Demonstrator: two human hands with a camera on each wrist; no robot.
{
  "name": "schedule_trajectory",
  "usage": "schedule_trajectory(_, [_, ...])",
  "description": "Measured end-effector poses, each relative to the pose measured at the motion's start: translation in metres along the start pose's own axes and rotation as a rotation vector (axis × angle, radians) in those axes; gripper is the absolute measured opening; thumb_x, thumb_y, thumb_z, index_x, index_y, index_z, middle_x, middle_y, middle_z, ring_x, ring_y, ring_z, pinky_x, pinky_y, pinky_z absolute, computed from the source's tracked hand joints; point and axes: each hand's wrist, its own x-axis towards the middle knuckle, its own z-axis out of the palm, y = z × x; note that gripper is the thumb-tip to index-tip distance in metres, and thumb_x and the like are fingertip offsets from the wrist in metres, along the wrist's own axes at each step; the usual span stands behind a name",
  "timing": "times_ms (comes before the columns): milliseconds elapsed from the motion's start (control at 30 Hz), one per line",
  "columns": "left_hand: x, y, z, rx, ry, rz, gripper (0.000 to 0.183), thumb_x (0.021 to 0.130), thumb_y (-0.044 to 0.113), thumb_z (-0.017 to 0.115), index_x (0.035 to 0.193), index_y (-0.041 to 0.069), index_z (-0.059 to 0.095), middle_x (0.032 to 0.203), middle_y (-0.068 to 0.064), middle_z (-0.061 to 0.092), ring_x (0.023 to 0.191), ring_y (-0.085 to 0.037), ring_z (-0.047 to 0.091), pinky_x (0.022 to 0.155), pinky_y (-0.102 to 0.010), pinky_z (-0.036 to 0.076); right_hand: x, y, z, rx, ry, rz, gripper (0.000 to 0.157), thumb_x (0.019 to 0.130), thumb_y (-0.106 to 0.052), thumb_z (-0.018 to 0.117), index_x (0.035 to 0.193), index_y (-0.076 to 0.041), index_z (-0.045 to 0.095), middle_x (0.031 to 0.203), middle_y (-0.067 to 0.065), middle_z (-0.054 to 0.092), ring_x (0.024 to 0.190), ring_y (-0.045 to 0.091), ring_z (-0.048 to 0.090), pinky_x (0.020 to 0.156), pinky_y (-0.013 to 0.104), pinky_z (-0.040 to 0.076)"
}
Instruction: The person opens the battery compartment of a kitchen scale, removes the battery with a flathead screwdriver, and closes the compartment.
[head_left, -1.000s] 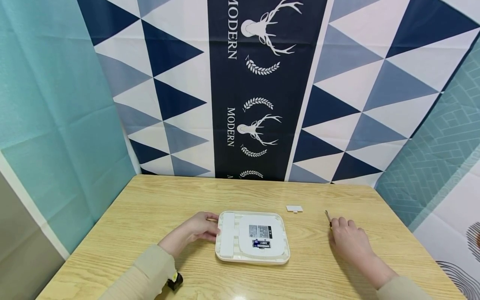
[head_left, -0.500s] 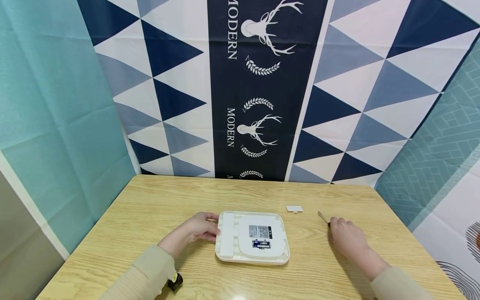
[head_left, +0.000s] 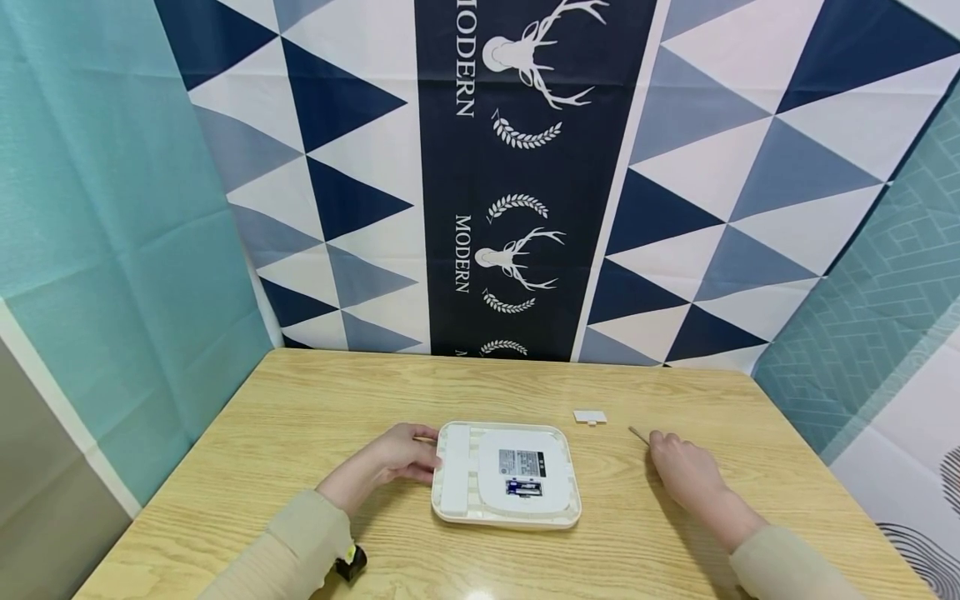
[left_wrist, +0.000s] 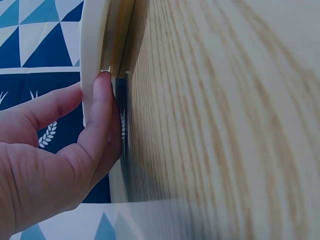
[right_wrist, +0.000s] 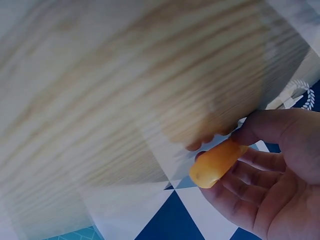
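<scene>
A white, rounded device (head_left: 453, 483) lies on the table with its label and battery bay facing up. Blue batteries (head_left: 522, 489) show inside the uncovered bay. My left hand (head_left: 405, 457) grips the device's left edge, thumb and fingers on either side of the rim (left_wrist: 90, 55) in the left wrist view. To the right of the device, my right hand (head_left: 686, 471) holds a screwdriver (head_left: 637, 435) low over the table, shaft pointing left and away. Its orange handle (right_wrist: 215, 165) sits between thumb and curled fingers in the right wrist view.
Behind the device's right corner lies a small white battery cover (head_left: 590, 417). A black object (head_left: 350, 564) is partly hidden by the left sleeve. A patterned cloth (head_left: 360, 208) rises behind the wooden table (head_left: 337, 383).
My right hand has moved left with the screwdriver, whose shaft has swung toward the left. The left hand and the device have stayed in place.
</scene>
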Motion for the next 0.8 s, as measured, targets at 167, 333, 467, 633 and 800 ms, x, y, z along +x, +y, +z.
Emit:
schedule_trajectory(167, [0.001,0.000,0.001,-0.003,0.007,-0.008,0.053,0.081,-0.012,0.061,0.130,-0.009,0.042,0.103,-0.017,0.065,0.074,-0.018,0.066,0.068,-0.033,0.060,0.001,0.000,-0.002,-0.003,-0.002,-0.002,0.013,0.081,0.009,0.059,0.084,0.003,0.048,0.063,0.011,0.044,0.048,0.025,0.050,0.035,0.039,0.043])
schedule_trajectory(333, [0.001,0.001,0.001,-0.002,0.014,-0.015,0.052,0.081,-0.013,0.061,0.130,-0.009,0.043,0.103,-0.017,0.065,0.075,-0.019,0.066,0.068,-0.034,0.060,0.005,0.001,-0.006,0.001,0.030,-0.020,0.018,0.081,0.003,0.064,0.085,0.000,0.047,0.063,0.010,0.044,0.048,0.026,0.048,0.035,0.039,0.042])
schedule_trajectory(467, [0.001,0.001,0.001,-0.001,0.011,-0.013,0.053,0.081,-0.013,0.061,0.130,-0.009,0.042,0.104,-0.018,0.065,0.075,-0.019,0.066,0.069,-0.033,0.060,0.008,0.001,-0.010,-0.001,0.051,-0.035,0.024,0.078,-0.003,0.070,0.089,-0.002,0.049,0.064,0.009,0.045,0.048,0.025,0.046,0.034,0.037,0.040])
schedule_trajectory(633, [0.000,0.001,0.000,0.001,0.006,-0.008,0.053,0.081,-0.012,0.062,0.130,-0.009,0.042,0.104,-0.018,0.065,0.075,-0.019,0.066,0.069,-0.034,0.060,0.012,-0.002,-0.016,-0.033,0.061,-0.051,0.018,0.079,0.005,0.062,0.090,-0.003,0.049,0.064,0.009,0.047,0.051,0.025,0.046,0.034,0.036,0.039])
schedule_trajectory(800, [0.000,0.001,0.000,0.004,0.005,-0.009,0.054,0.081,-0.012,0.062,0.131,-0.009,0.042,0.104,-0.018,0.065,0.075,-0.020,0.067,0.069,-0.035,0.060,0.015,-0.005,-0.022,-0.064,0.092,-0.074,0.021,0.077,0.011,0.058,0.091,-0.004,0.049,0.065,0.009,0.047,0.052,0.026,0.046,0.033,0.036,0.038])
